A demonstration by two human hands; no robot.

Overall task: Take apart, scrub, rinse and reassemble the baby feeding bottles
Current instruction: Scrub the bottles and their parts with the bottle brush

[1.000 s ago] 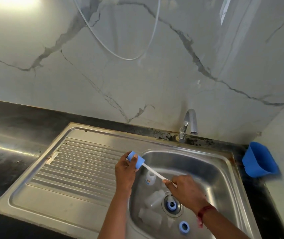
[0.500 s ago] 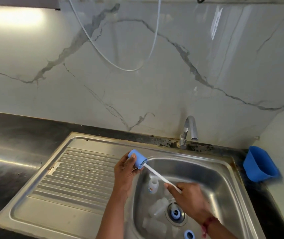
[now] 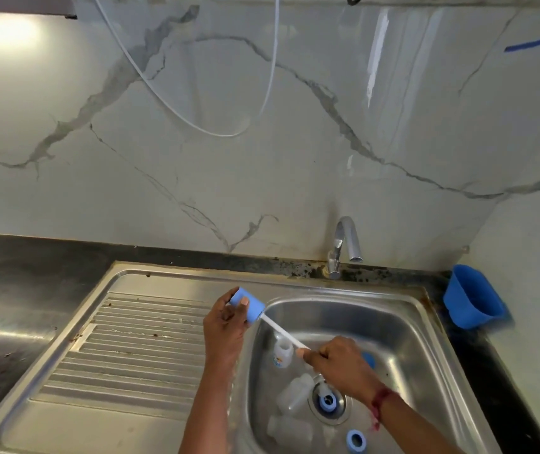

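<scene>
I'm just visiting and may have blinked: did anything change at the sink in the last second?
Very little. The right hand slid the white brush stick slightly deeper into the blue cap, so less stick shows. The left hand kept gripping the cap. The bottles and blue rings in the sink stayed put.

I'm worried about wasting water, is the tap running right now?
No, no stream of water falls from the tap into the sink basin.
</scene>
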